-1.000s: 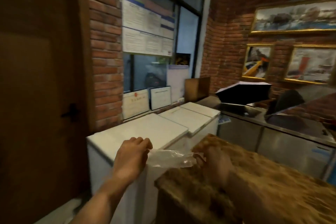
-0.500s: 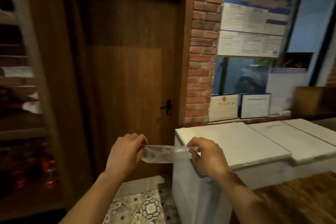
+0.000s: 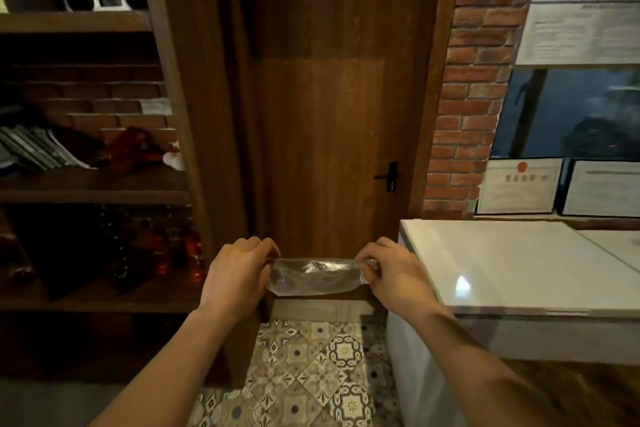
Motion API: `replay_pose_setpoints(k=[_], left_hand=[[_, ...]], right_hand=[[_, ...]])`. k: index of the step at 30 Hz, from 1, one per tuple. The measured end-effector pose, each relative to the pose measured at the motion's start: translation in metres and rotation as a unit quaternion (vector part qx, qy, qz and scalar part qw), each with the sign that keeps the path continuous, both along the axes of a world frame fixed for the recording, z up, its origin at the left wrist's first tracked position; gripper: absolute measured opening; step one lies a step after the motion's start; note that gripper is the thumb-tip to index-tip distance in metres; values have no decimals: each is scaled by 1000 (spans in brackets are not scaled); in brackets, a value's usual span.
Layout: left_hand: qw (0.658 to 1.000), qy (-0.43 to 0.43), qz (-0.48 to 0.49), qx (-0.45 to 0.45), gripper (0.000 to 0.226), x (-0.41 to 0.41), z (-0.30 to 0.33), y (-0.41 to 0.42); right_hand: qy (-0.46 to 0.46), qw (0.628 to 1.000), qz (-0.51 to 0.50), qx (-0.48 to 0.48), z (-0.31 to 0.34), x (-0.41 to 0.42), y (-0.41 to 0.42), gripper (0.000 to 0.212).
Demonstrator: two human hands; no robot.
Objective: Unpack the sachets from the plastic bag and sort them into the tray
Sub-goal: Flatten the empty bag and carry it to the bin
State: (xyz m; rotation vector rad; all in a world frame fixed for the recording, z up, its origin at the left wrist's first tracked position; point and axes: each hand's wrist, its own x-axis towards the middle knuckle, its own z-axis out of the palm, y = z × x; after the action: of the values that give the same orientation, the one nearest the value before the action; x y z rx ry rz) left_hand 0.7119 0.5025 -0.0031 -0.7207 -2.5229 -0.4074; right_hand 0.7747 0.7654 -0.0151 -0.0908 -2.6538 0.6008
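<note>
A clear, crumpled plastic bag [image 3: 313,276] is stretched flat between both hands at waist height, in front of a wooden door. My left hand [image 3: 235,274] pinches its left end and my right hand [image 3: 394,274] pinches its right end. Nothing shows inside the bag. No sachets and no tray are in view.
A closed wooden door [image 3: 329,97] with a black handle [image 3: 389,177] is straight ahead. Dark wooden shelves [image 3: 93,184] with clutter stand on the left. A white chest freezer [image 3: 519,270] stands on the right below a brick wall. Patterned floor tiles [image 3: 311,374] lie below.
My view has swung left from the counter and freezers to face the door and shelves. Both hands have kept hold of the bag and pulled it out wider between them.
</note>
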Motion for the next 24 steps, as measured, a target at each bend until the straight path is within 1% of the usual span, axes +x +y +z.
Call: replay_pose_setpoints(k=[4,9,15,18,21,24], left_hand=[[1000,2,6,1,18,-3,-15,-7],[1000,-18,-4,19,14,-21,-35,-18],[999,-30,-20,19,13,-49,-63,-29],[997,-65,-36,17,12,-60,-90,-32],[992,-116,-54,6,13,-69,-128,-32],[986,-155,-58,2,10,-71,-166,-30]], right_hand=[[-22,1000,1,10,-5,-9,-6,12],[-28,1000,0,9,-16,-23,-16,14],[-14,1000,-11,-1,-37,-42,-26,11],[-37,999,-24,-5,-63,-48,-31,11],[-81,995,-55,-23,-98,-52,-29,12],[-107,991,-70,-24,-136,-52,-23,13]])
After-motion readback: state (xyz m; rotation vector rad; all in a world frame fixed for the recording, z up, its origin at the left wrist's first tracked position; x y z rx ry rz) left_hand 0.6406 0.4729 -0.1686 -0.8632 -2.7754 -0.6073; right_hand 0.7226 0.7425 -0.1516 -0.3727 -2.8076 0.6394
